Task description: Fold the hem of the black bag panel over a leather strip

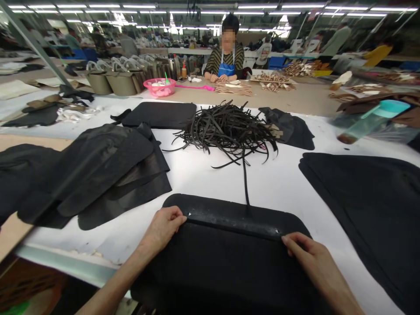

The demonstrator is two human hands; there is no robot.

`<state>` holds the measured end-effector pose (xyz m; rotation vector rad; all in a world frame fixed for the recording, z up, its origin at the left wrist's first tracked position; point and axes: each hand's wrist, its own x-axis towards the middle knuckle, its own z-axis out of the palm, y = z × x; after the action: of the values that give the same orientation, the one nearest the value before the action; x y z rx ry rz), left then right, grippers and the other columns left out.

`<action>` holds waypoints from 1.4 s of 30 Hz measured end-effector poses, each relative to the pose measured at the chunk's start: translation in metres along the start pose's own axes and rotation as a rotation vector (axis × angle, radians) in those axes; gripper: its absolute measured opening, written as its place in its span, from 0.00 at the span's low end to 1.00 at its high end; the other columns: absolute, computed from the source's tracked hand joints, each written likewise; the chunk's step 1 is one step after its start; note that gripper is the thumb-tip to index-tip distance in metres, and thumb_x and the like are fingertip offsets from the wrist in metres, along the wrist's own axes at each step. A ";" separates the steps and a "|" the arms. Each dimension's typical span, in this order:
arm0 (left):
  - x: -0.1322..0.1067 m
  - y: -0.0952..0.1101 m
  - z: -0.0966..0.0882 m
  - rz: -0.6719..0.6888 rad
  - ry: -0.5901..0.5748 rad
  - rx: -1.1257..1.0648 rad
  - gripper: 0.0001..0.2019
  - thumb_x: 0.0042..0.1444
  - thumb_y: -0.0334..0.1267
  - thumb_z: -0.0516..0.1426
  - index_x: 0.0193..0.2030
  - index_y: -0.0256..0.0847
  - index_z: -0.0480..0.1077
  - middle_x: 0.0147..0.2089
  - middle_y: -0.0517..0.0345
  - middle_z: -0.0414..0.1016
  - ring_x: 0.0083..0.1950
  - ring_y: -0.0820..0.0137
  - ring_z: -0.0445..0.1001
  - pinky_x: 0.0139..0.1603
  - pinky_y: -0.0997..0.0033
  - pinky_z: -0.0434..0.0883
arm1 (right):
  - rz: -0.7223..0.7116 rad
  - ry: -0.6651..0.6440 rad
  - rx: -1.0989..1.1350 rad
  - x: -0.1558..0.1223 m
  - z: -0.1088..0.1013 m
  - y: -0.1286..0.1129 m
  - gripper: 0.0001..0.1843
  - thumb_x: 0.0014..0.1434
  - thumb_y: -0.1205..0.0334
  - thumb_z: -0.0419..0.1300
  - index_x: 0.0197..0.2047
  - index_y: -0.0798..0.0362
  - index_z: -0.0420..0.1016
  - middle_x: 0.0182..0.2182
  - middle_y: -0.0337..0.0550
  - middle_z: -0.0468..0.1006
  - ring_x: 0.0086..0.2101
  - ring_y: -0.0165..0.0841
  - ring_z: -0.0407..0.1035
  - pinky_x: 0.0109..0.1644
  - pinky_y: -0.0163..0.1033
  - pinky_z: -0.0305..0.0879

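Left hand [166, 225]: fingers closed in a pinch on the left end of the far edge of a black sheet [229, 267]. Right hand [306, 250]: same narrow pinch at that edge's right end. Grip at both ends probably keeps the edge straight. Sheet is at the near side, overlapping a round-cornered black panel [226, 213] on the worktop [197, 175]; small white marks near both fingertips look like alignment guides. Beyond the panel: tangled pile of black strips [229, 131], one strip trailing to the panel's far edge, likely kept central for reach by either hand. Left: fanned black pieces [108, 162]. Right: stacked black pieces [367, 197], seemingly set aside to leave the middle free. Far side: co-worker [226, 57], pink basin [159, 89].
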<state>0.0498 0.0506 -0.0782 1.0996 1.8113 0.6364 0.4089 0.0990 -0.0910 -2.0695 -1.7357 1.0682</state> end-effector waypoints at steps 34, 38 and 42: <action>0.018 -0.006 0.010 -0.052 0.027 0.028 0.07 0.53 0.35 0.49 0.25 0.38 0.63 0.15 0.68 0.60 0.13 0.78 0.57 0.12 0.80 0.53 | 0.103 0.051 -0.189 0.001 0.002 -0.002 0.26 0.49 0.34 0.44 0.31 0.47 0.67 0.23 0.37 0.72 0.30 0.38 0.67 0.37 0.40 0.58; 0.019 -0.007 0.010 -0.044 0.021 0.037 0.07 0.52 0.35 0.49 0.25 0.39 0.62 0.15 0.68 0.61 0.13 0.77 0.58 0.12 0.79 0.53 | 0.121 0.038 -0.186 0.005 0.004 -0.001 0.26 0.48 0.34 0.44 0.32 0.47 0.67 0.22 0.37 0.71 0.30 0.37 0.67 0.37 0.40 0.58; 0.019 -0.008 0.010 -0.031 0.028 0.073 0.07 0.52 0.35 0.49 0.25 0.39 0.62 0.16 0.67 0.61 0.13 0.77 0.59 0.13 0.78 0.54 | 0.127 0.031 -0.196 0.006 0.004 0.000 0.26 0.47 0.34 0.44 0.32 0.47 0.67 0.22 0.36 0.71 0.30 0.38 0.67 0.37 0.40 0.58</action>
<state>0.0511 0.0631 -0.0968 1.1139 1.8849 0.5735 0.4068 0.1036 -0.0959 -2.3286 -1.7780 0.9261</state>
